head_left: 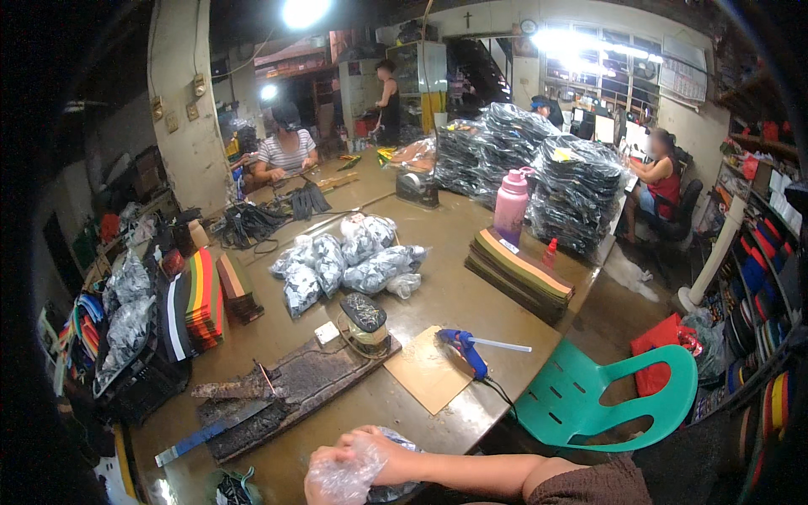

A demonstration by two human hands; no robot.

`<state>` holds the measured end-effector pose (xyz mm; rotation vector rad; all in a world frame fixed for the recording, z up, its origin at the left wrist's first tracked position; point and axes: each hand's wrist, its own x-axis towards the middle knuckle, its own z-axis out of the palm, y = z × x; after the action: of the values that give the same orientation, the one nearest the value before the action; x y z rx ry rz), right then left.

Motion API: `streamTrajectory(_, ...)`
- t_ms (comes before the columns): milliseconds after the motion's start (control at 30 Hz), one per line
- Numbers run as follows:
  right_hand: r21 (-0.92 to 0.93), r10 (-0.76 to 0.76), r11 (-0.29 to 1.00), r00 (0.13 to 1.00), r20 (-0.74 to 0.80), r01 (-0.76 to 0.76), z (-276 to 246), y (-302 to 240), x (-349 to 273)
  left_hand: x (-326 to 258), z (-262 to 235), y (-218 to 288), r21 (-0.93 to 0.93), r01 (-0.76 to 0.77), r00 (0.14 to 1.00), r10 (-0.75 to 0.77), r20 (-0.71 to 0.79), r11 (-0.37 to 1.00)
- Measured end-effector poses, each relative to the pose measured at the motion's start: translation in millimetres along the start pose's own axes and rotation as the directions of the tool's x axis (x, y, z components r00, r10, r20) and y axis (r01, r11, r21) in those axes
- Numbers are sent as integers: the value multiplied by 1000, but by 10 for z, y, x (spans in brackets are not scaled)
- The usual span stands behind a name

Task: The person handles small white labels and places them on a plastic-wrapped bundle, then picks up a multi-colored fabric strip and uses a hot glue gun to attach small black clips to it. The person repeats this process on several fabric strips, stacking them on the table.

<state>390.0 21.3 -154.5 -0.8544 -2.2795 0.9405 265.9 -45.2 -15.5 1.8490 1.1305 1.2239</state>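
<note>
Left hand (324, 471) partly veiled by clear plastic bag (345, 478), its lower part cut off by the frame edge.

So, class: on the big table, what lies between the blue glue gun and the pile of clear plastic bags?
In the head view, between the glue gun and the plastic bags sits a small squat device with a dark speckled top; otherwise, bare table.

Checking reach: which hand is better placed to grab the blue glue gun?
Right, probably: the right hand lies nearer the blue glue gun, while the left hand is wrapped in the clear plastic bag.
</note>
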Motion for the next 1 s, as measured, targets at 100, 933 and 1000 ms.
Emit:
streamTrajectory(100, 139, -326, 933, 943, -64, 332, 131, -86, -26, -130, 7, -117, -24, -31, 993, 28, -116, 999)
streamTrajectory(933, 41, -422, 889, 850, -315, 457, -722, -370, 59, 132, -211, -1393, -788, 489, 871, -267, 413, 375)
streamTrajectory(1000, 186, -180, 953, 939, -294, 241, -551, -255, -2, -21, -98, -1233, -855, 411, 891, -336, 304, 316)
